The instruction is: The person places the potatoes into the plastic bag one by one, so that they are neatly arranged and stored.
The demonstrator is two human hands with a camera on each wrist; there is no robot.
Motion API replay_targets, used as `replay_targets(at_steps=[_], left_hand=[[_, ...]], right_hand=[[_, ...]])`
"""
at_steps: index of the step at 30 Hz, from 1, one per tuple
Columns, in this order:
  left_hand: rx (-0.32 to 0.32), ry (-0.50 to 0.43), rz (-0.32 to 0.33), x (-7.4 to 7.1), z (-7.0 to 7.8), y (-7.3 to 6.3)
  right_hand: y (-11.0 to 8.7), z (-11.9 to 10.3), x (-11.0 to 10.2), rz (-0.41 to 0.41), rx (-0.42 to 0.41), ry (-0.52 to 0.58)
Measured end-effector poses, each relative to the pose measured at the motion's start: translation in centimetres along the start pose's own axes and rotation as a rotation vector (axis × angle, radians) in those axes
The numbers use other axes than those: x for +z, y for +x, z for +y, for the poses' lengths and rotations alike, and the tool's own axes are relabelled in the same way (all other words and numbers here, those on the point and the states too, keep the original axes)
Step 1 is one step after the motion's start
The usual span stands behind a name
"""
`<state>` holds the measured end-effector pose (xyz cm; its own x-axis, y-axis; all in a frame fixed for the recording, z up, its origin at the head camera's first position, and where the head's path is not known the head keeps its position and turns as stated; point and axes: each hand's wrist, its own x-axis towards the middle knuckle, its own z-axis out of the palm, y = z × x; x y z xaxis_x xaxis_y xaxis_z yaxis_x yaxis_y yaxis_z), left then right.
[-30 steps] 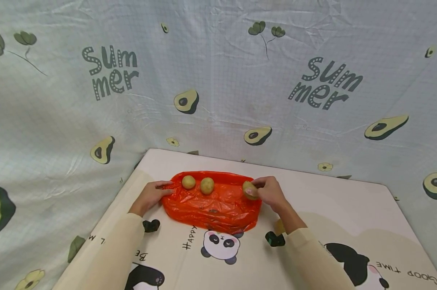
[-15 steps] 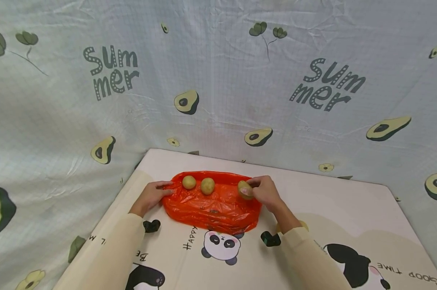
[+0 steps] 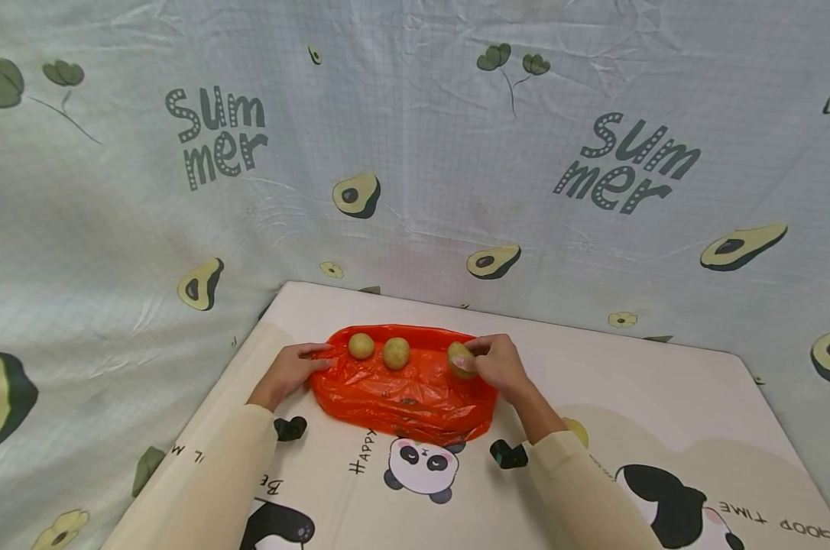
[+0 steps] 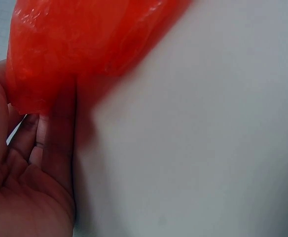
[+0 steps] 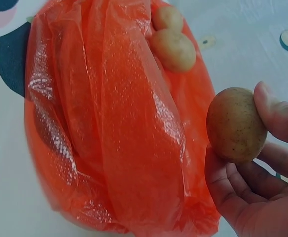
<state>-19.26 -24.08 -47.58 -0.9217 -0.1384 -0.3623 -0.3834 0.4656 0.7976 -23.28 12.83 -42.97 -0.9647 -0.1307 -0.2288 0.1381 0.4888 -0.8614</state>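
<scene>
A red plastic bag [image 3: 408, 397] lies spread on the table, with two potatoes [image 3: 361, 346] [image 3: 396, 354] resting toward its far left side. My left hand [image 3: 293, 372] grips the bag's left end; in the left wrist view the red film passes between the thumb and the fingers [image 4: 60, 143]. At the bag's right side my right hand [image 3: 503, 367] holds a third potato [image 5: 236, 125] between thumb and fingertips. In the head view this potato overlaps the bag's right part.
The table [image 3: 635, 389] has a pale cover printed with pandas and words. Patterned curtains [image 3: 415, 153] stand behind and at the left. A yellowish round shape [image 3: 577, 430] shows partly behind the right sleeve. Small dark wrist cameras [image 3: 290, 428] sit by both wrists.
My right hand has moved slightly left with its potato, further over the bag. The left hand and the two potatoes in the bag stay in place.
</scene>
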Motion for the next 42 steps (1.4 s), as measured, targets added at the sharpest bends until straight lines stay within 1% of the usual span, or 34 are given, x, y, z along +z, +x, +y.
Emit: replay_targets(at_steps=[3, 9, 20, 24, 31, 37, 42], left_hand=[[-0.006, 0.002, -0.002, 0.0, -0.1, 0.2], [0.003, 0.001, -0.002, -0.1, -0.2, 0.2], [0.017, -0.005, -0.003, 0.0, 0.0, 0.0], [0.023, 0.004, -0.003, 0.0, -0.1, 0.1], [0.01, -0.001, -0.007, -0.1, -0.5, 0.5], [0.015, -0.005, -0.012, -0.1, -0.4, 0.4], [0.024, 0.008, -0.008, -0.3, -0.5, 0.4]], right_hand=[[0.1, -0.1, 0.3, 0.009, 0.008, -0.002], [0.1, -0.1, 0.8, 0.027, 0.007, 0.0], [0.3, -0.4, 1.5, 0.032, 0.021, 0.019], [0.3, -0.5, 1.9, 0.043, 0.031, 0.033], [0.2, -0.4, 2.5, 0.062, 0.071, 0.073], [0.3, -0.4, 3.0, 0.077, 0.088, 0.074], [0.2, -0.6, 3.2, 0.081, 0.094, 0.095]])
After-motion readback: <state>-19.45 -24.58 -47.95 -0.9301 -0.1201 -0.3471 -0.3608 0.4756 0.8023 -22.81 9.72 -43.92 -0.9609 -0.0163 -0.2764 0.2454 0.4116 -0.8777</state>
